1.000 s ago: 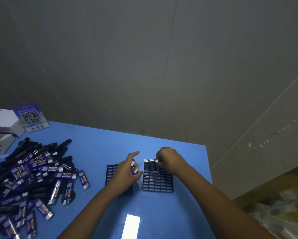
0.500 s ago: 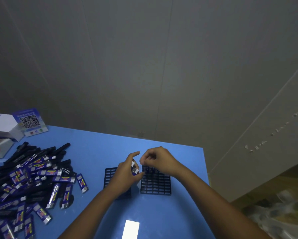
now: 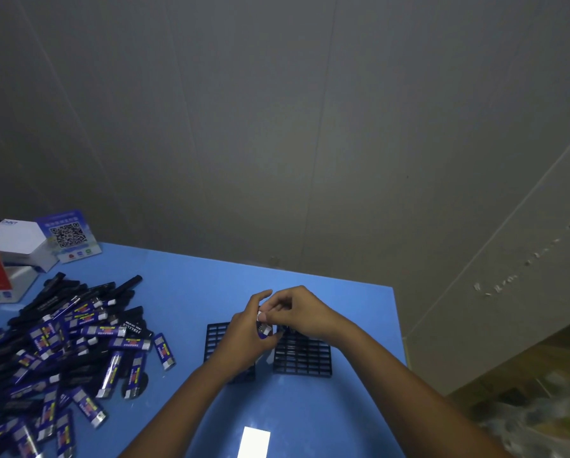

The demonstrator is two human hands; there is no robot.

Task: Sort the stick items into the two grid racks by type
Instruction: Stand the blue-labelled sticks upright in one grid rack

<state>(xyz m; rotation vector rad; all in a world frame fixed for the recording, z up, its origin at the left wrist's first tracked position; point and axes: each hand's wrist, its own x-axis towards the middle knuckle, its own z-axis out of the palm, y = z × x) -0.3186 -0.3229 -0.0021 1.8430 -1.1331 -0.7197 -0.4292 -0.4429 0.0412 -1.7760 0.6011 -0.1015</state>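
Two hands meet above the gap between two black grid racks on the blue table (image 3: 184, 292). Left hand (image 3: 245, 338) curled round a small bundle of blue-labelled sticks (image 3: 264, 327), their white ends poking up past the thumb. Right hand (image 3: 298, 314) reaches across, fingertips (image 3: 266, 312) pinching at the top of that bundle. Left rack (image 3: 214, 338) mostly hidden under the left hand and wrist; right rack (image 3: 305, 357) shows many open cells, its far row hidden by the right hand. Big loose pile of sticks (image 3: 62, 352), blue-labelled and plain black mixed, well apart to the left. Bare table between pile and racks. Right rack sits near the table's right edge. White boxes (image 3: 19, 242) and a QR card (image 3: 68, 236) at far left corner. Bright white patch (image 3: 253, 441) on the near table.
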